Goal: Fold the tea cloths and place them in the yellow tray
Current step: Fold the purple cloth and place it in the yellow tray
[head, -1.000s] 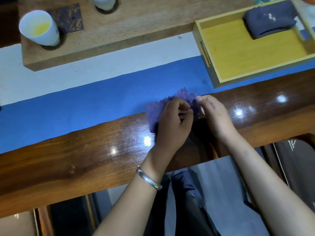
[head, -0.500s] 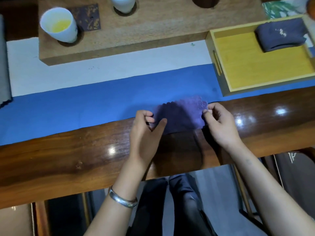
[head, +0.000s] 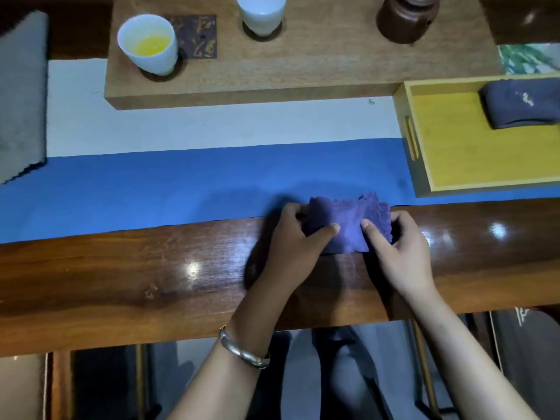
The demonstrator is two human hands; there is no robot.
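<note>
Hands first, from my head view: my left hand [head: 295,237] grips the left end of a small purple tea cloth with a scalloped edge [head: 348,227], thumb laid across its top and fingers curled round its far edge; my right hand [head: 400,247] holds the right end the same way, thumb pressed on the fabric and fingers wrapped over the frilled border; the cloth sits bunched between the two, partly on the glossy dark wooden table edge [head: 151,268] and partly on the blue runner strip [head: 151,189].

Taking that purple cloth as my landmark: the yellow wooden tray with a slot handle [head: 454,147] stands beyond it and to the right, apart from it; a folded dark grey cloth [head: 519,104] lies in the tray's far right corner; a pale wooden block [head: 303,65] lies well beyond the cloth, carrying a white cup of yellow liquid [head: 148,43], a second white cup [head: 262,13] and a dark brown pot [head: 406,16]; a grey towel [head: 22,95] lies far off to the left; a silver bangle [head: 242,353] circles my left wrist, nearer me than the cloth.
</note>
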